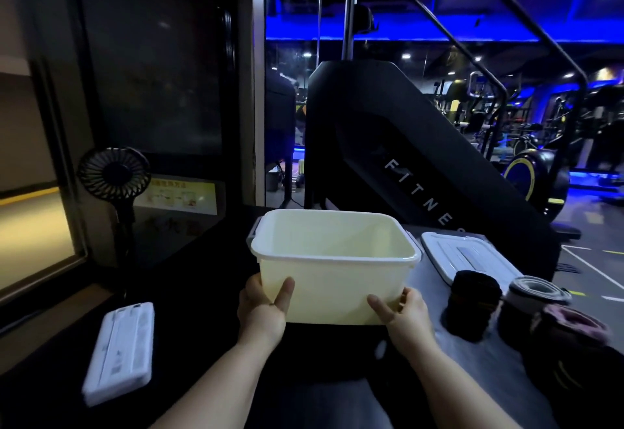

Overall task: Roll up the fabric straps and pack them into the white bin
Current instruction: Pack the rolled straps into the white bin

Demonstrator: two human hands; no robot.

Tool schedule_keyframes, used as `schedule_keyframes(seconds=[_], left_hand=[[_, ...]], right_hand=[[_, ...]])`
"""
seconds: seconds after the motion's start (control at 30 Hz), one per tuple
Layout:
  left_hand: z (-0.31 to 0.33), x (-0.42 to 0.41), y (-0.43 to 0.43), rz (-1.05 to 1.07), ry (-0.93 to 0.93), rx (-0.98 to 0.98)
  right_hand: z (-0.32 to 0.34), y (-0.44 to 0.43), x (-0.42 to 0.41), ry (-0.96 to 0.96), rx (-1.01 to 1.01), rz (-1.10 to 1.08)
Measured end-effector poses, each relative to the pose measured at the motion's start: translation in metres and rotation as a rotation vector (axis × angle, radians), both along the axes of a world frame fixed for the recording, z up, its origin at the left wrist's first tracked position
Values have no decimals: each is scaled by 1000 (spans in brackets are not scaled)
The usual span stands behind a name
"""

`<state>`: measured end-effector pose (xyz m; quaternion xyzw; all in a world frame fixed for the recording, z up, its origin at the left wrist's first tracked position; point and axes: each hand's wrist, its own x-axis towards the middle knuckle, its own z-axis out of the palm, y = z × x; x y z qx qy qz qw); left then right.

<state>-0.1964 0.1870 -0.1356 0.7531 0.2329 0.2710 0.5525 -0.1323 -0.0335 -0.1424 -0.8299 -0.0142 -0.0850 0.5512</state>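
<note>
The white bin (337,280) stands empty on the dark table, straight in front of me. My left hand (263,307) grips its near lower left corner, thumb on the front wall. My right hand (403,310) grips the near lower right corner. To the right of the bin stand rolled fabric straps: a black roll (471,303), a grey roll (537,293) and a pink-edged dark roll (570,330). A further dark strap with yellow marks (567,378) lies at the lower right.
The bin's white lid (462,256) lies flat behind the rolls. A white flat device (120,352) rests on the table at the left. A small black fan (114,175) stands at the back left. A black fitness machine (405,165) rises behind the table.
</note>
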Motion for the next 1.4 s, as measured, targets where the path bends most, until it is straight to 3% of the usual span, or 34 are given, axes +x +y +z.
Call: schedule_keyframes(seconds=[0.2, 0.27, 0.43, 0.53, 0.67, 0.87, 1.07, 1.4], left_hand=[[12, -32, 7, -229, -52, -163], [15, -40, 15, -291, -47, -161], [32, -41, 29, -61, -180, -244], [53, -35, 31, -62, -205, -317], [64, -27, 34, -141, -118, -277], [67, -24, 39, -184, -148, -289], [47, -19, 43, -140, -112, -130], [17, -14, 40, -58, -91, -88]], right_hand=[[5, -25, -13, 100, 47, 111], [11, -35, -14, 64, 140, 53], [50, -47, -21, -71, 392, -73], [73, -43, -19, 36, 283, 1], [85, -38, -14, 115, 164, 54], [83, -40, -13, 44, 227, 85], [63, -36, -19, -93, 160, -11], [42, -32, -32, -83, 69, 21]])
